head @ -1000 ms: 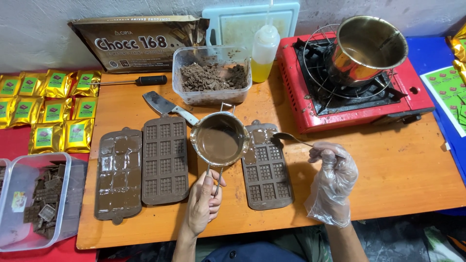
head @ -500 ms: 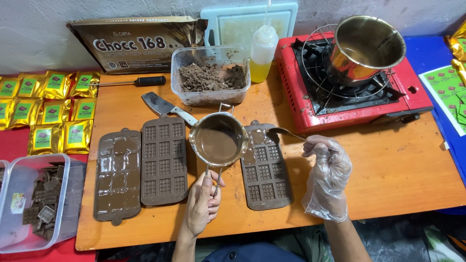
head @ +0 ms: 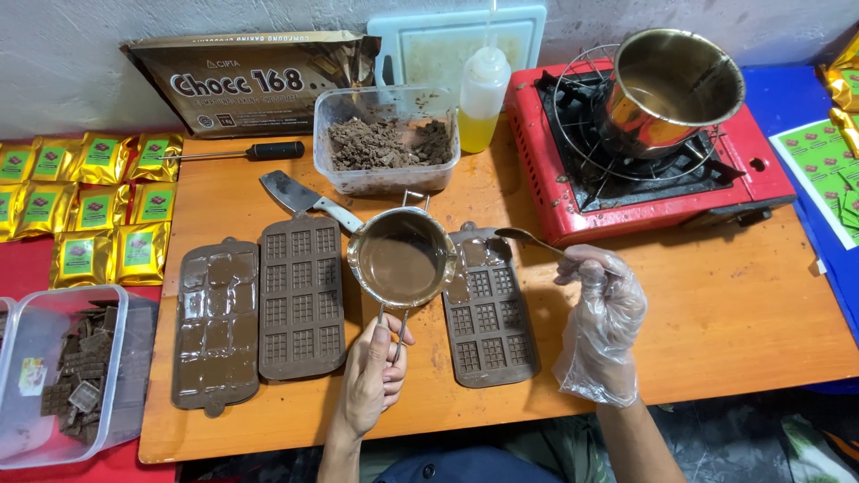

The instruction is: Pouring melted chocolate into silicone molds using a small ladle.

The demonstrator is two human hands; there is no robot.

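Melted chocolate sat in a small metal pot that the left hand held by its wire handle over the brown molds on the table, while the gloved right hand held a spoon beside it

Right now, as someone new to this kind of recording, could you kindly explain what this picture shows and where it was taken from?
It is one view from a camera on the person's head, looking down at a wooden table. The bare left hand holds a small metal pot of melted chocolate by its wire handle. The right hand, in a clear plastic glove, holds a spoon over a brown bar mould. Two more moulds lie to the left; a red gas stove carrying a larger steel pot stands behind.
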